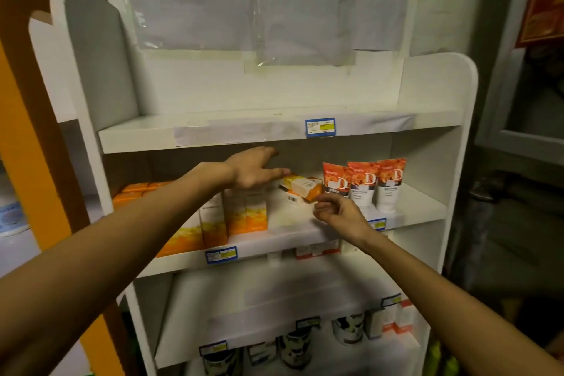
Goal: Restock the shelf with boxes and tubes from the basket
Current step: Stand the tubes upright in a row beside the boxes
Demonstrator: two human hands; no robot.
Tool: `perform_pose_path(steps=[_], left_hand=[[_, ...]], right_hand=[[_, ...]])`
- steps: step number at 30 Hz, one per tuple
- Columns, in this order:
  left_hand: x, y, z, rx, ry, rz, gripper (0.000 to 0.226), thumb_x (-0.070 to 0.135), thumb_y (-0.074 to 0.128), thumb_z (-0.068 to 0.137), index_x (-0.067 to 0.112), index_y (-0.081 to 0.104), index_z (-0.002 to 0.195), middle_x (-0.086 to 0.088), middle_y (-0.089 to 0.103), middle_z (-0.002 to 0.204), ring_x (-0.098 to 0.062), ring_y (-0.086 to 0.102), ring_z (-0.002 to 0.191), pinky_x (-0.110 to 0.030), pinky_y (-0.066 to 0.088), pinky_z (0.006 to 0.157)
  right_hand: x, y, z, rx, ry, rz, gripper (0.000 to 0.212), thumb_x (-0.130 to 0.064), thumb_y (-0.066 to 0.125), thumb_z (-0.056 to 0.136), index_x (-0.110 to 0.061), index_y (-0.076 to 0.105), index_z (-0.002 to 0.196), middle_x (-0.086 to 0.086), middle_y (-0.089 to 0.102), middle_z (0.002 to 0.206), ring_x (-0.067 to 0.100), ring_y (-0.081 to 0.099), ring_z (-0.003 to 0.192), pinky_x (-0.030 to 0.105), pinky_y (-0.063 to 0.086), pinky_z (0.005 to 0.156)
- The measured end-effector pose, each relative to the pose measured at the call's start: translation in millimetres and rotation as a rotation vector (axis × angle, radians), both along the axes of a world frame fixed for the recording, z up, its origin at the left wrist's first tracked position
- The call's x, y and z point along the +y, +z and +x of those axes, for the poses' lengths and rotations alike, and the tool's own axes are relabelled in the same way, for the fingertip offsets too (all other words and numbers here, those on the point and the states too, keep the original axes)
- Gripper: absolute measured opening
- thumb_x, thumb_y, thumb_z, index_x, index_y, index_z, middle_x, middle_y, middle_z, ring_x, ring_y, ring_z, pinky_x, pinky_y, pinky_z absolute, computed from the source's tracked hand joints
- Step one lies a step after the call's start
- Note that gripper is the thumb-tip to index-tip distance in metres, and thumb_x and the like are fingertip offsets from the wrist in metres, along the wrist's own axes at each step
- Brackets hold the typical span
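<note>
Both your forearms fill the lower corners, reaching up and in toward the middle shelf [293,236] of a white display unit.

Left hand [254,169]: palm down, fingers straight and spread, reaching into the shelf bay above the upright boxes. Fingertips lie at the near end of a tilted orange-and-white box [300,185]; whether they touch it, you cannot tell from this angle. Nothing gripped.

Right hand [338,210]: lower and to the right, fingers loosely curled, thumb and forefinger tips just beside the lower corner of that tilted box. Contact is unclear. No object enclosed in the hand.

Tilted box: lies askew on top of another flat box [291,197] showing a barcode, in the gap between the upright boxes and the tubes.

Upright boxes [247,212]: white over orange, standing in a row at the shelf's left and centre front. More orange boxes [137,189] lie behind them at far left.

Tubes [363,183]: three, standing cap-down in a row at the right of the same shelf, orange-red tops with a large letter D, white bodies. They touch or nearly touch one another.

Blue-and-yellow price tags [221,254] sit on the shelf edges. Top shelf [244,131] carries a taped paper strip. Lower shelf holds dark printed cans [294,348] and small boxes [393,319], blurred. Basket not in view.
</note>
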State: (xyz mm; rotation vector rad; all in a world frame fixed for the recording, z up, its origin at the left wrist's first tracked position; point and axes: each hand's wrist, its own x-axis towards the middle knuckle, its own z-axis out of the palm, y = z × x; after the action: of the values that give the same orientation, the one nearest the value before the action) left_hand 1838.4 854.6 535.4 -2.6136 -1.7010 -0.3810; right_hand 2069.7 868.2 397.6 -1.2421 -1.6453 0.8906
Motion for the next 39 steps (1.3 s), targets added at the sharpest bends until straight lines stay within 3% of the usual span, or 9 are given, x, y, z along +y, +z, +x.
perform_pose_path(steps=[3, 8, 11, 14, 18, 23, 33, 39], left_hand=[[2, -13, 26, 0.007, -0.02, -0.006, 0.074, 0.053, 0.055, 0.094, 0.011, 0.035, 0.151, -0.009, 0.041, 0.154, -0.026, 0.044, 0.137, -0.037, 0.038, 0.112], [12, -52, 68, -0.094, 0.036, -0.029, 0.069, 0.054, 0.062, 0.089, 0.018, 0.043, 0.144, -0.006, 0.053, 0.143, -0.025, 0.055, 0.123, -0.041, 0.05, 0.1], [22, -73, 83, -0.216, 0.086, -0.038, 0.069, 0.059, 0.064, 0.086, 0.021, 0.044, 0.14, -0.004, 0.057, 0.136, -0.024, 0.06, 0.113, -0.042, 0.053, 0.092], [30, -89, 94, -0.337, 0.123, -0.085, 0.072, 0.058, 0.067, 0.084, 0.019, 0.042, 0.139, -0.005, 0.06, 0.131, -0.025, 0.061, 0.11, -0.043, 0.054, 0.091], [35, -110, 116, -0.505, 0.123, -0.118, 0.068, 0.051, 0.07, 0.085, 0.019, 0.04, 0.138, -0.003, 0.058, 0.135, -0.025, 0.059, 0.117, -0.041, 0.052, 0.096], [43, -134, 145, -0.62, 0.134, -0.111, 0.07, 0.049, 0.071, 0.085, 0.025, 0.038, 0.142, 0.0, 0.056, 0.14, -0.024, 0.057, 0.121, -0.043, 0.051, 0.1], [73, -154, 179, -0.745, 0.172, -0.018, 0.062, 0.031, 0.077, 0.085, 0.019, 0.047, 0.139, -0.003, 0.06, 0.136, -0.025, 0.061, 0.119, -0.041, 0.054, 0.099], [92, -154, 203, -0.784, 0.134, -0.05, 0.059, 0.025, 0.076, 0.085, 0.019, 0.048, 0.136, -0.003, 0.062, 0.135, -0.025, 0.062, 0.118, -0.044, 0.055, 0.097]], right_hand=[[-4, -7, 18, -0.055, -0.137, 0.05, 0.025, -0.009, 0.067, 0.09, -0.019, 0.067, 0.113, 0.0, 0.07, 0.107, 0.015, 0.066, 0.102, 0.036, 0.055, 0.097], [-18, -6, 43, -0.159, -0.599, 0.211, 0.009, -0.025, 0.067, 0.09, -0.024, 0.07, 0.098, -0.003, 0.072, 0.095, 0.018, 0.066, 0.089, 0.037, 0.057, 0.083], [-20, -10, 60, -0.16, -0.785, 0.32, 0.033, -0.037, 0.071, 0.086, -0.023, 0.06, 0.114, -0.002, 0.067, 0.108, 0.019, 0.064, 0.094, 0.037, 0.055, 0.08], [-10, -18, 75, -0.126, -0.866, 0.357, 0.069, -0.046, 0.078, 0.076, -0.02, 0.044, 0.13, 0.003, 0.051, 0.131, 0.024, 0.055, 0.115, 0.043, 0.054, 0.087], [9, -28, 84, -0.125, -0.826, 0.193, 0.107, -0.05, 0.084, 0.067, -0.014, 0.025, 0.148, 0.011, 0.035, 0.15, 0.035, 0.038, 0.135, 0.053, 0.044, 0.102], [34, -34, 85, -0.15, -0.774, 0.101, 0.125, -0.056, 0.086, 0.061, -0.016, 0.012, 0.153, 0.013, 0.04, 0.148, 0.036, 0.04, 0.135, 0.055, 0.044, 0.104], [66, -44, 97, -0.242, -0.785, 0.165, 0.118, -0.062, 0.082, 0.063, -0.015, 0.02, 0.151, 0.012, 0.042, 0.148, 0.034, 0.045, 0.133, 0.053, 0.043, 0.105], [84, -41, 117, -0.27, -0.748, 0.203, 0.101, -0.056, 0.083, 0.065, -0.02, 0.031, 0.144, 0.008, 0.051, 0.136, 0.029, 0.051, 0.124, 0.049, 0.05, 0.096]])
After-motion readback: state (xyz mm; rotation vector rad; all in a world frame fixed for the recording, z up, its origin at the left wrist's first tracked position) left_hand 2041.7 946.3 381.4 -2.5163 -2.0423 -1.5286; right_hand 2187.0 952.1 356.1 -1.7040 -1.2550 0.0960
